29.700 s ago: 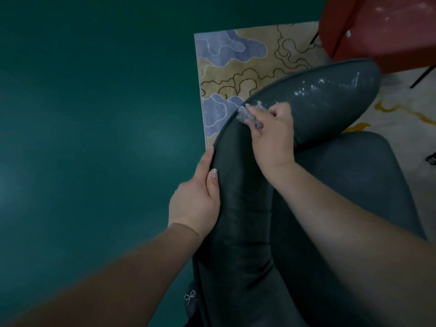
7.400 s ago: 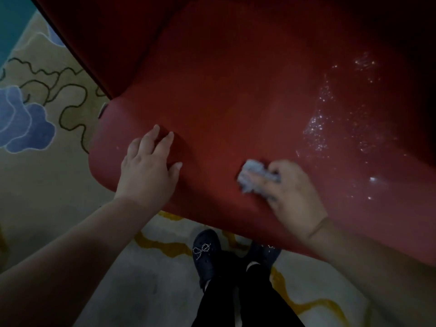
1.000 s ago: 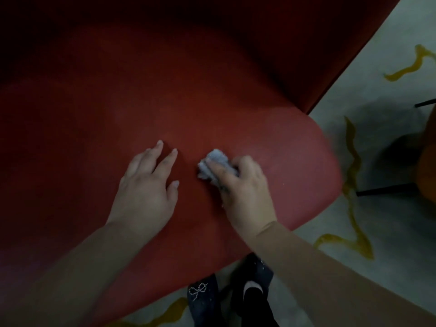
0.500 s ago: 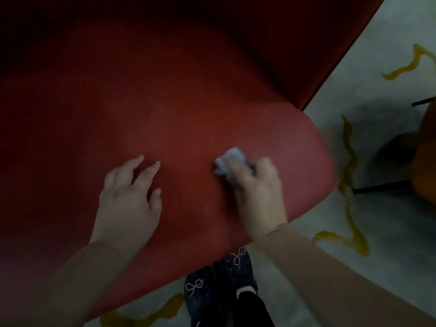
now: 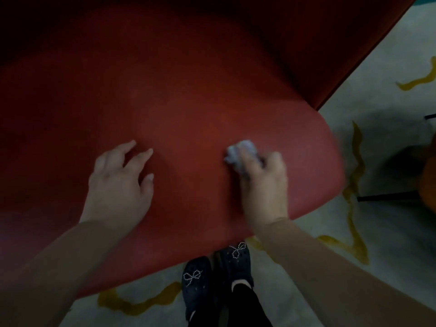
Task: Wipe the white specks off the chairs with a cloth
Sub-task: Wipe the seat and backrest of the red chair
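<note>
From the head view I judge the main risk to be missed specks: the red chair seat (image 5: 188, 114) is dim and the right hand (image 5: 264, 185), fingers curled round the crumpled grey cloth (image 5: 238, 153) on the seat's right front, is blurred, so I cannot confirm the surface is clean; the small wad could also slip from that grip. The left hand (image 5: 118, 185) rests open, fingers spread, holding nothing. Count: one chair seat, one cloth, two hands, two dark shoes (image 5: 195, 279), one rug (image 5: 377, 220).

We see a matt, smooth red seat (image 5: 188, 102), a crumpled soft grey cloth (image 5: 238, 152), a flat woven rug (image 5: 389, 161), and dark shoes (image 5: 197, 279) with beaded bows.
</note>
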`<state>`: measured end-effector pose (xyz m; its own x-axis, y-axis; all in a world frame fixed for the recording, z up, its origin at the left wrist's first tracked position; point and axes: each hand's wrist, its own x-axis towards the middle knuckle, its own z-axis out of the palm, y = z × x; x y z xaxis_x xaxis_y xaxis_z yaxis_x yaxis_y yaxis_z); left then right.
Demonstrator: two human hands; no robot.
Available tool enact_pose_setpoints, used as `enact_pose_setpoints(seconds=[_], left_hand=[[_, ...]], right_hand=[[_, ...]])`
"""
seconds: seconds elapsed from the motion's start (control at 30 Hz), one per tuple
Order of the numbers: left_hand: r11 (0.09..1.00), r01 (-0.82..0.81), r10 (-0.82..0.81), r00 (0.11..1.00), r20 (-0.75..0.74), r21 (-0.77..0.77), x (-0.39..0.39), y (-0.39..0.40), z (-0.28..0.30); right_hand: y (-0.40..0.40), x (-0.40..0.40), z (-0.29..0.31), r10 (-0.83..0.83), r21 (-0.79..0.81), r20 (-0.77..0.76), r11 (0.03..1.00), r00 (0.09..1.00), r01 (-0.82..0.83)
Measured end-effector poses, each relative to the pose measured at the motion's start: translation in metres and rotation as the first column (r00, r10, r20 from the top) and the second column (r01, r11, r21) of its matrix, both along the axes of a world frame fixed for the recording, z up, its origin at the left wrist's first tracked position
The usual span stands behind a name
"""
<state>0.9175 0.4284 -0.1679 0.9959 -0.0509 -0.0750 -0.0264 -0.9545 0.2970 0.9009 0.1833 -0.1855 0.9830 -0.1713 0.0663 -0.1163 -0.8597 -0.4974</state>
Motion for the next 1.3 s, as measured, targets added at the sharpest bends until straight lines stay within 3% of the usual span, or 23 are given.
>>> enact_pose_setpoints(seconds=[0.07,0.17,0.27,0.33,0.43,0.53,0.6,0.63,0.7,0.73,0.87,0.97,1.07,1.17,1.2,1.3], left_hand=[[0.998,-0.056,0.056,0.998,0.01,0.012,-0.001,0.014,0.002],[0.989,-0.147,0.148,0.989,-0.006,0.033,0.0,0.039,0.005],[0.979,-0.183,0.185,0.983,-0.017,0.091,-0.004,0.06,0.006],[0.978,-0.168,0.172,0.985,-0.027,0.123,-0.008,0.07,0.006],[0.974,-0.175,0.183,0.982,-0.045,0.144,-0.013,0.079,0.005],[0.964,-0.225,0.234,0.971,-0.051,0.14,-0.021,0.084,0.004],[0.954,-0.271,0.281,0.957,-0.067,0.126,-0.027,0.087,0.004],[0.95,-0.29,0.3,0.951,-0.076,0.119,-0.031,0.088,0.005],[0.945,-0.305,0.315,0.945,-0.083,0.115,-0.039,0.089,0.005],[0.945,-0.308,0.318,0.944,-0.085,0.113,-0.042,0.09,0.004],[0.944,-0.316,0.325,0.941,-0.094,0.092,-0.046,0.088,0.004],[0.951,-0.299,0.306,0.947,-0.094,0.08,-0.042,0.082,0.004],[0.966,-0.245,0.251,0.965,-0.072,0.076,-0.038,0.069,0.005],[0.978,-0.198,0.203,0.977,-0.062,0.068,-0.033,0.056,0.006],[0.979,-0.192,0.197,0.978,-0.063,0.066,-0.031,0.053,0.005],[0.981,-0.183,0.186,0.981,-0.053,0.064,-0.026,0.049,0.003]], right_hand=[[0.0,0.0,0.001,-0.096,0.032,0.053,0.995,0.994,0.094],[0.055,-0.018,0.0,-0.095,0.084,0.071,0.992,0.993,0.089],[0.098,-0.033,0.002,0.17,0.105,0.054,0.979,0.984,-0.175],[0.08,-0.013,-0.002,0.265,0.083,0.038,0.96,0.964,-0.267],[0.03,0.038,-0.012,0.126,-0.102,0.08,0.988,0.989,-0.118],[0.037,0.049,-0.012,0.005,-0.119,0.117,0.993,0.993,0.009],[0.083,0.027,-0.008,0.12,-0.01,0.103,0.993,0.987,-0.12],[0.103,0.013,-0.008,0.257,0.013,0.088,0.966,0.962,-0.259],[0.119,0.0,-0.001,0.527,-0.031,0.078,0.849,0.846,-0.527],[0.11,0.005,-0.001,0.557,-0.026,0.064,0.831,0.828,-0.556],[0.033,0.031,0.0,0.265,-0.105,0.072,0.961,0.962,-0.256],[0.013,0.015,0.0,0.102,-0.08,0.085,0.992,0.991,-0.095],[0.041,-0.02,-0.002,0.228,-0.024,0.063,0.974,0.972,-0.227],[0.026,-0.022,-0.001,0.376,-0.075,0.042,0.925,0.926,-0.372],[0.01,-0.018,-0.001,0.336,-0.11,0.051,0.938,0.941,-0.329],[-0.044,-0.009,0.0,0.0,-0.118,0.086,0.993,0.996,0.01]])
